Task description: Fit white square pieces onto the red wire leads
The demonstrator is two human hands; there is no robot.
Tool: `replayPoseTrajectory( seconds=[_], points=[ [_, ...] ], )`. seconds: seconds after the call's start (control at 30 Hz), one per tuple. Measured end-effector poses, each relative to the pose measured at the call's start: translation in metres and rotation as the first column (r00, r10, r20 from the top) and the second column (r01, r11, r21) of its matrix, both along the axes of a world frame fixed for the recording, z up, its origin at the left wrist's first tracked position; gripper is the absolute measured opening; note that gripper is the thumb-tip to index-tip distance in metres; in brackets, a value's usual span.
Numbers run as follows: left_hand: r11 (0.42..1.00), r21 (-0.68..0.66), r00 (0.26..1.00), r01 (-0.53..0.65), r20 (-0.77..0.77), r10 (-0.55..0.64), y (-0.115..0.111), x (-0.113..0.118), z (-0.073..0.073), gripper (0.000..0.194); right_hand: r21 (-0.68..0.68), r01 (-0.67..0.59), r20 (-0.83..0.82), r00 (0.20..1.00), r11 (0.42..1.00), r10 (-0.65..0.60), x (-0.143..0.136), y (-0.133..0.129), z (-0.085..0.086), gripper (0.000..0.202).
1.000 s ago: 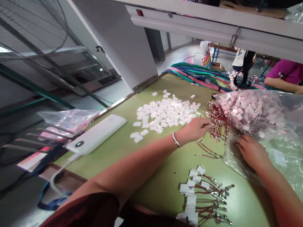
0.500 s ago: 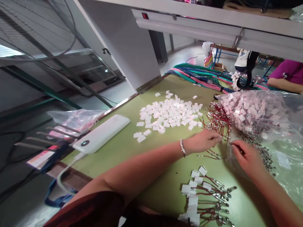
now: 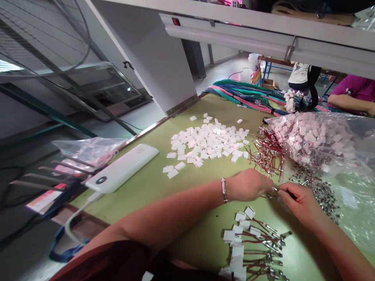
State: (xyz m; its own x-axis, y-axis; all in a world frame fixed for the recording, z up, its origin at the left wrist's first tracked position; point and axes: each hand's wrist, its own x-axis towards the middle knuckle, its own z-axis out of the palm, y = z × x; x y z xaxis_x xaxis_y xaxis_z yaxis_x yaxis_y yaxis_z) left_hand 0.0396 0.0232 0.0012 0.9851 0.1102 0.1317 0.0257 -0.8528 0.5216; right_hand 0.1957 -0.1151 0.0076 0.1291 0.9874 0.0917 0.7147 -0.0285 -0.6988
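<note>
My left hand (image 3: 252,185), with a bracelet at its wrist, is closed in a pinch; a small metal terminal (image 3: 274,189) shows at its fingertips. Close to its right, my right hand (image 3: 301,201) is pinched as well, with its fingertips nearly touching the terminal; what they hold is hidden. Under the left fingers a few thin red wires with metal ends lie partly covered. Above the hands is a heap of red wires (image 3: 267,150) with metal terminals. Nearer to me lie white connector housings (image 3: 237,255) fitted with red wires, their metal ends pointing right.
Loose white housings (image 3: 208,142) are spread across the green table (image 3: 181,199). A clear bag of housings (image 3: 316,136) and a pile of metal terminals (image 3: 325,195) sit right. A white power bank (image 3: 123,168) with a cable lies left. Cable bundles (image 3: 243,93) and two people are behind.
My left hand has moved from the edge of the red wire heap down towards me, over the few loose wires. My right hand has shifted slightly left, and the fingertips are closer together.
</note>
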Motion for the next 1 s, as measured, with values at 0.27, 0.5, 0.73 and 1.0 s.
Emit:
replayPoseTrajectory(
  seconds=[0.27, 0.5, 0.73, 1.0],
  points=[
    [0.972, 0.21, 0.994, 0.109, -0.018, -0.107, 0.003, 0.003, 0.003, 0.012, -0.118, 0.022, -0.054, 0.998, 0.993, -0.028, -0.001, -0.001, -0.006, 0.029],
    [0.981, 0.083, 0.974, -0.178, 0.159, 0.163, 0.034, 0.018, -0.003, 0.027, -0.098, -0.162, 0.211, 0.961, 0.982, 0.179, 0.001, 0.0, 0.004, 0.025],
    [0.906, 0.301, 0.954, -0.297, 0.059, 0.293, 0.016, 0.033, -0.013, 0.03, -0.008, 0.058, 0.46, 0.887, 0.998, -0.047, 0.032, 0.004, 0.007, 0.032],
    [0.897, 0.383, 0.975, -0.221, 0.074, 0.209, 0.018, 0.039, -0.02, 0.023, -0.044, 0.254, 0.694, 0.704, 0.966, -0.153, 0.064, 0.003, 0.002, 0.03]
  ],
)
